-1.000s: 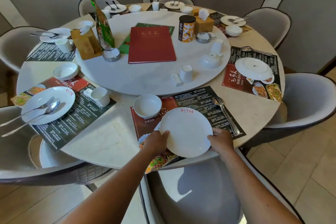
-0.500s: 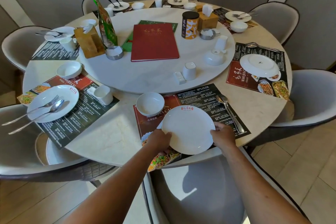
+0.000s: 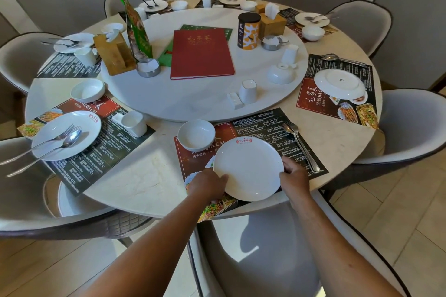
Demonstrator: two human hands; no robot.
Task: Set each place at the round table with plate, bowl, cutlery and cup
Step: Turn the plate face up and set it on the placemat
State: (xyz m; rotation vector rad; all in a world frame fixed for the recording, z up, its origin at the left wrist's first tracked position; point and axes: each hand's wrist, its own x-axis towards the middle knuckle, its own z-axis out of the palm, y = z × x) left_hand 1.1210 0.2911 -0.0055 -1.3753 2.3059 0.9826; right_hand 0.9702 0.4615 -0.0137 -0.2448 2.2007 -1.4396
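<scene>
Nearest the camera, both hands hold the white plate [image 3: 248, 168] at the near place: the left hand [image 3: 208, 185] grips its lower-left rim with the thumb lying on the face of the plate, and the right hand [image 3: 295, 179] clasps the right rim with its fingers curled round the edge. The plate sits over the placemat [image 3: 255, 128], its near edge close to the lip of the round table [image 3: 135, 185], its red logo turned away from the person. Whether it rests flat or hangs just above the mat cannot be told. The next move probably turns on the fork and spoon [image 3: 299, 146]: they lie just to the right of the plate, beyond the right hand, their long axis running away from the person and their heads at the far end, so the right hand is the nearer one to take them. The bowl [image 3: 196, 134] stands just beyond the plate to the left. Farther off, a white cup [image 3: 248, 91] waits on the turntable [image 3: 169, 96], which this place appears to lack. To the right, an upturned plate [image 3: 339, 84] marks another place not yet laid.
</scene>
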